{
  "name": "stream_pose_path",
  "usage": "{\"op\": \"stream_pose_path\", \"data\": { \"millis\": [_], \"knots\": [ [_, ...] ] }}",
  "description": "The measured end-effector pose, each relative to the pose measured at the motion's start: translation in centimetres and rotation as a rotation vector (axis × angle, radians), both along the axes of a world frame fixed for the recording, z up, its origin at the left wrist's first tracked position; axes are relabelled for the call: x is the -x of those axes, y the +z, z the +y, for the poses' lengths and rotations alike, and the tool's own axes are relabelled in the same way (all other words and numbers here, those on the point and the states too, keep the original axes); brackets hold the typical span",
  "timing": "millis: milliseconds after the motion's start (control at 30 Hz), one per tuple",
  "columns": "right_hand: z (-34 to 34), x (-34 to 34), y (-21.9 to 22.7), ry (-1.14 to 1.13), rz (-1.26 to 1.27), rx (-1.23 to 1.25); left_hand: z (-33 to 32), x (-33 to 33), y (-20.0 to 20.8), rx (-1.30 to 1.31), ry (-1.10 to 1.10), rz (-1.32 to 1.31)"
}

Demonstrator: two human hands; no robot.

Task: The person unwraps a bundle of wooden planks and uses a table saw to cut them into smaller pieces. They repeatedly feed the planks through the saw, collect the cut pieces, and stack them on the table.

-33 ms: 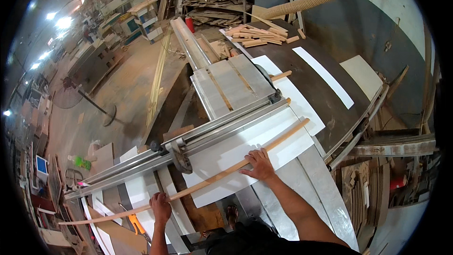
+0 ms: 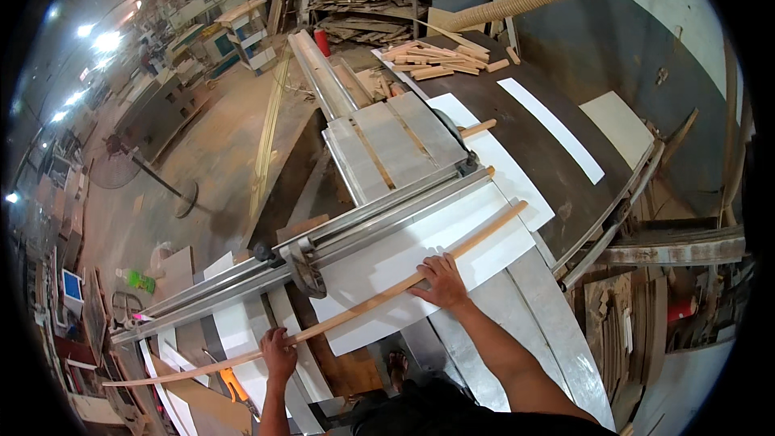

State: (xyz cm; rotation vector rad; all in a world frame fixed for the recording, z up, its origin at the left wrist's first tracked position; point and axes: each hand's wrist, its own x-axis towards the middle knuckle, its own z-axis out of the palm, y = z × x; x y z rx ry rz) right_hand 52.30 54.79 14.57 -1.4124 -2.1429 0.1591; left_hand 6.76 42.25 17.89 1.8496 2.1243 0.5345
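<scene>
A long, thin wooden strip (image 2: 363,304) runs diagonally in front of me, its far left end bending down past the bench. My right hand (image 2: 441,281) grips it over a white board (image 2: 363,334), fingers laid across the wood. Farther left along the strip, my left hand (image 2: 278,351) closes round it with the fingertips on top. The strip's right end lies over the white board, beside a metal fence rail (image 2: 387,230). A dark metal clamp (image 2: 305,268) stands on the rail, just beyond the strip and between my hands.
Past the rail is a grey metal machine table (image 2: 391,145). Cut wood pieces (image 2: 444,58) are heaped on a dark table (image 2: 537,141) with a white strip panel (image 2: 553,131). Left lie an orange-handled tool (image 2: 234,385) and a green-labelled bottle (image 2: 137,279). A standing fan (image 2: 115,157) is farther off.
My left hand has shifted very slightly to the right on the wooden strip. My right hand keeps its place.
</scene>
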Motion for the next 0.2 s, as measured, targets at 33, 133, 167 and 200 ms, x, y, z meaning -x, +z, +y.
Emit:
{"op": "stream_pose_path", "data": {
  "millis": [33,133,167,200],
  "knots": [
    [0.0,0.0,-0.1,-0.019,-0.027,0.014,0.6,-1.7,0.2,-0.016,-0.027,-0.083],
    [0.2,-0.2,-0.2,-0.014,-0.032,0.063,3.0,-7.1,1.1,-0.017,-0.061,-0.257],
    [0.2,-0.3,-0.3,-0.020,-0.020,0.058,4.1,-9.0,1.6,-0.014,-0.062,-0.302],
    [0.2,-0.4,-0.6,-0.030,-0.010,0.051,4.3,-9.2,1.7,-0.017,-0.066,-0.298]
  ]
}}
